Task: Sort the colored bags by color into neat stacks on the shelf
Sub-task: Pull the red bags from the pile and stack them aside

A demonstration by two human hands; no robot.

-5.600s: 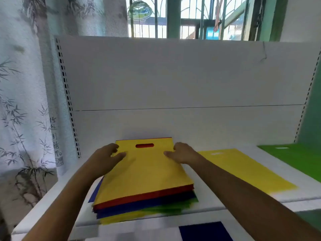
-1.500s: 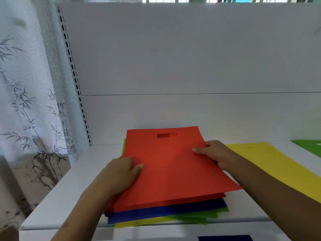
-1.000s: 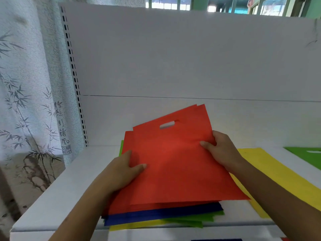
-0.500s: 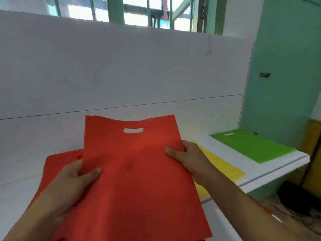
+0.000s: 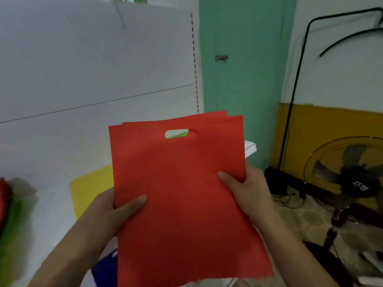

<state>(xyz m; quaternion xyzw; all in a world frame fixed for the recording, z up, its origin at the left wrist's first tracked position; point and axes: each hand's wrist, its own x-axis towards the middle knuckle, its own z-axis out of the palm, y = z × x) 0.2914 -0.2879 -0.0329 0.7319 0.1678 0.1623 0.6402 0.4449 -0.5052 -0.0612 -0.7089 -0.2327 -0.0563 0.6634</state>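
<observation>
Both hands hold up a few red bags [image 5: 180,183] together, flat and facing me, above the white shelf [image 5: 51,204]. My left hand [image 5: 112,212] grips their left edge with the thumb on the front. At their right edge my right hand [image 5: 248,193] does the same. A yellow bag [image 5: 91,187] lies on the shelf behind them. A green bag [image 5: 180,134] shows only through the handle hole. The mixed stack [image 5: 8,206] is blurred at the far left edge. A blue bag [image 5: 105,270] lies on a lower level.
The shelf's white back panel [image 5: 93,69] rises behind. The shelf's right end [image 5: 249,147] meets a green wall [image 5: 238,79]. A floor fan [image 5: 352,183], a black stand [image 5: 290,121] and cables sit on the floor at the right.
The red bags were lifted off the mixed stack and carried to the right. My view swung right, so the stack now sits at the far left edge.
</observation>
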